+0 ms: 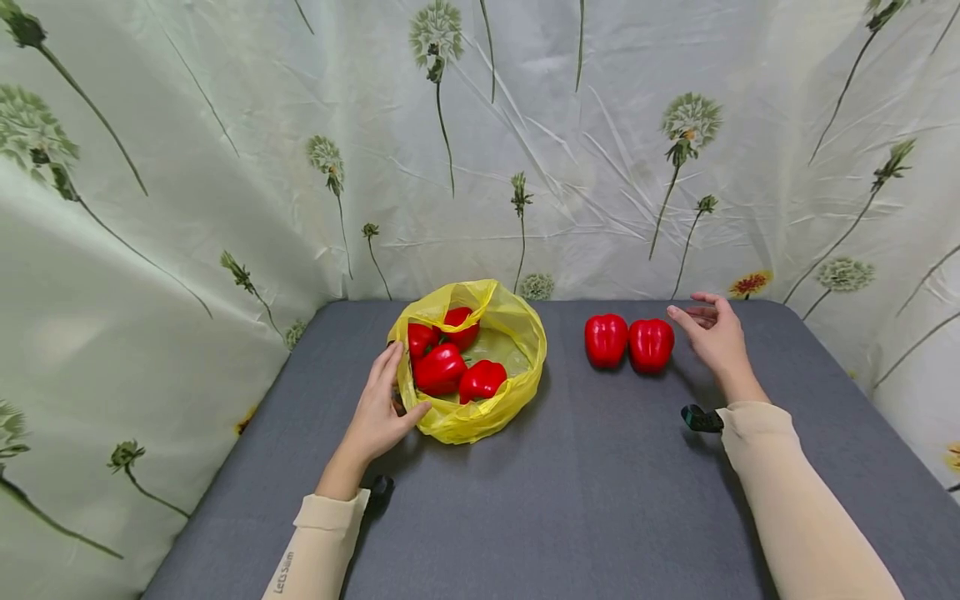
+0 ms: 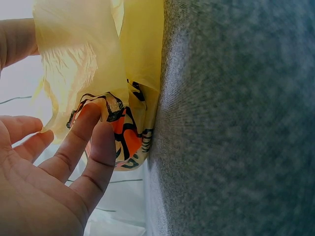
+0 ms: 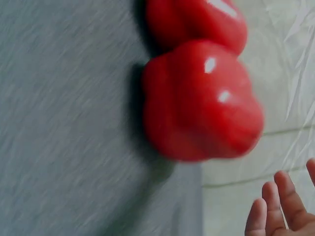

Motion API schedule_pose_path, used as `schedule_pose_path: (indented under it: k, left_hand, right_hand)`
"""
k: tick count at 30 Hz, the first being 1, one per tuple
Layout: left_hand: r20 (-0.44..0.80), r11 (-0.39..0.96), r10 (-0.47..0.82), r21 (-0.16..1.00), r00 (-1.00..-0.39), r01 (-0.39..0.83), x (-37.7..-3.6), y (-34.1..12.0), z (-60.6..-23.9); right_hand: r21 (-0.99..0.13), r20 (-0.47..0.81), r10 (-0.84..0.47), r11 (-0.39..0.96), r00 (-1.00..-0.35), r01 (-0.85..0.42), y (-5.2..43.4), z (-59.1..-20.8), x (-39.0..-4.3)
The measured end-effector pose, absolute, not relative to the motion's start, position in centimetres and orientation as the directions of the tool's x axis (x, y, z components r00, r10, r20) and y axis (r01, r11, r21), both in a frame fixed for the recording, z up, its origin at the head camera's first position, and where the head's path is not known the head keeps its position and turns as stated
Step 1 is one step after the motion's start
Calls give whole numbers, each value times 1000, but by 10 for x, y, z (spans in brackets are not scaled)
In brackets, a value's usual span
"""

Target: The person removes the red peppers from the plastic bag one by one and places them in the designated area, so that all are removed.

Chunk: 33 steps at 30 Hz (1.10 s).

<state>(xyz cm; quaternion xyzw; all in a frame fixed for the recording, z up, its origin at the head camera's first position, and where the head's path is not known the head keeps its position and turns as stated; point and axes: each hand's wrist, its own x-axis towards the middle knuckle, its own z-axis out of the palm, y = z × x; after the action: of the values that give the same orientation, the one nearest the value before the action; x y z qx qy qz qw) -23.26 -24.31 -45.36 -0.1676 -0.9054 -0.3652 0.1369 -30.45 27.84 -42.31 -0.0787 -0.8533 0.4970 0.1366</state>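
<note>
My left hand [image 1: 380, 417] sits lower left of center in the head view, fingers straight and relaxed, laid vs. the left side of the yellow bag [image 1: 510, 333]; thumb under the rim. In the left wrist view my fingertips [image 2: 101, 140] press the bag's plastic [image 2: 78, 59] where a black-and-orange print shows thru. The bag lies open on the gray table [image 1: 600, 500], center frame, w/ four red peppers [image 1: 440, 368] inside, bunched twd its left half. Right of center, two more red peppers [image 1: 628, 342] stand side by side, touching. Just beside them, right of center, my right hand [image 1: 712, 333] hovers open, fingers loosely spread, holding nothing. Right wrist view: the nearer pepper [image 3: 199, 101] fills mid frame, my fingertips [image 3: 275, 206] at lower right, apart from it.
</note>
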Motion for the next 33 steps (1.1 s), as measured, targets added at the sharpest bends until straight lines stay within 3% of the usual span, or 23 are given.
schedule_pose_path:
  k: [5,9,21,33]
  left_hand:
    - [374,676,203,615,-905,405,-233,-243,-454]
    - [373,678,202,614,-905,404,-233,-243,-454]
    - [369,681,202,612,-907,401,-232,-243,-453]
    - [378,675,211,610,-901,414,-233,-243,-453]
  right_hand:
    - [-869,255,327,490,-910,-68,258,-408,-305]
    - [-866,314,295,478,-902,-146,238,-399,-304]
    - [-846,329,-8,442,-944,-299,192,-380,-301]
    - [-846,267,-307,380,-913,-375,137,-382,-295]
